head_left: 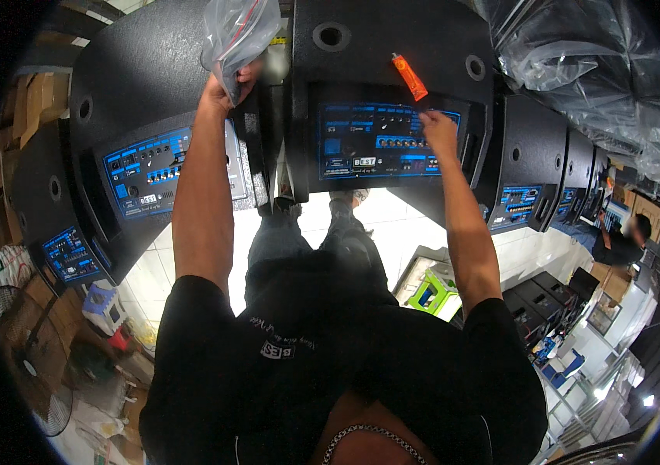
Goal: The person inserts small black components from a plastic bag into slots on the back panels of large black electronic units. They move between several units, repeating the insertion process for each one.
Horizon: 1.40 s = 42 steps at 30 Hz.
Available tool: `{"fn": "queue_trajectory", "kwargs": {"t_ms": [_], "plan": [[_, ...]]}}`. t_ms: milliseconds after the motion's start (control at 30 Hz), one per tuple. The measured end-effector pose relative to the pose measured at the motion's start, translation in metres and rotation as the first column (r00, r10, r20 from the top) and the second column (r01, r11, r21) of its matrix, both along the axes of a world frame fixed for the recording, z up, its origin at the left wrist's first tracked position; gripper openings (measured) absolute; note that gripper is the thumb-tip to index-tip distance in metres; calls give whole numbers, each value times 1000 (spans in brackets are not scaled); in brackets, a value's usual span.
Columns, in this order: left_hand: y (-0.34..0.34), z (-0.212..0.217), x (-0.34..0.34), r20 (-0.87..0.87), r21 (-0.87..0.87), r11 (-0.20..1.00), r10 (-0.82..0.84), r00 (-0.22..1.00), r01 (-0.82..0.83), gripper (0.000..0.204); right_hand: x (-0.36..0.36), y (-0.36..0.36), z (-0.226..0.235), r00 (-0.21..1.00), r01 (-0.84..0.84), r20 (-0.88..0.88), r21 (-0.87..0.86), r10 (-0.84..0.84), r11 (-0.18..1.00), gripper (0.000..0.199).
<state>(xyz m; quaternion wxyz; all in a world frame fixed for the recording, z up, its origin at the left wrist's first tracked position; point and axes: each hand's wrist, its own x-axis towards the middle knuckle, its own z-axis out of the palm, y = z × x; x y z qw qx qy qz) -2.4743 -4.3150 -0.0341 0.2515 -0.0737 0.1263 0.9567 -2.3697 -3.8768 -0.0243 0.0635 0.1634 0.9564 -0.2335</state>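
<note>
A clear zip bag (241,35) with a red strip is gripped in my left hand (237,84), held up above the black speaker cabinet (152,62) on the left. What lies inside the bag is hard to make out. My right hand (440,130) is at the right part of a blue-edged control panel (353,132) on the middle speaker cabinet (407,31). Its fingers are curled together, and what they pinch, if anything, is too small to tell. Just beyond that hand, an orange tube (410,77) lies on the cabinet.
More black speakers (520,155) line up to the right, and another (59,209) stands at far left. Clear plastic sheeting (578,62) covers things at the upper right. A green step stool (432,293), a fan (32,360) and a person (623,244) further off are also in view.
</note>
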Motion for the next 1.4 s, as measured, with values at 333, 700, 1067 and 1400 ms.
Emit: {"fn": "queue_trajectory", "kwargs": {"t_ms": [333,700,1067,1400], "plan": [[-2,-2,0,-69,94,993,-60,996,67,17,48,23,1,706,707,464,-500,-535,501,29],[-14,-32,-6,-62,54,995,-85,994,88,25,131,2,0,806,551,278,-675,-523,490,21],[125,-36,124,52,-688,607,-506,861,399,37,291,-29,105,754,571,271,-721,-598,394,22],[385,47,297,178,-582,164,-930,322,797,27,376,57,205,591,429,2,-847,-807,312,9]]}}
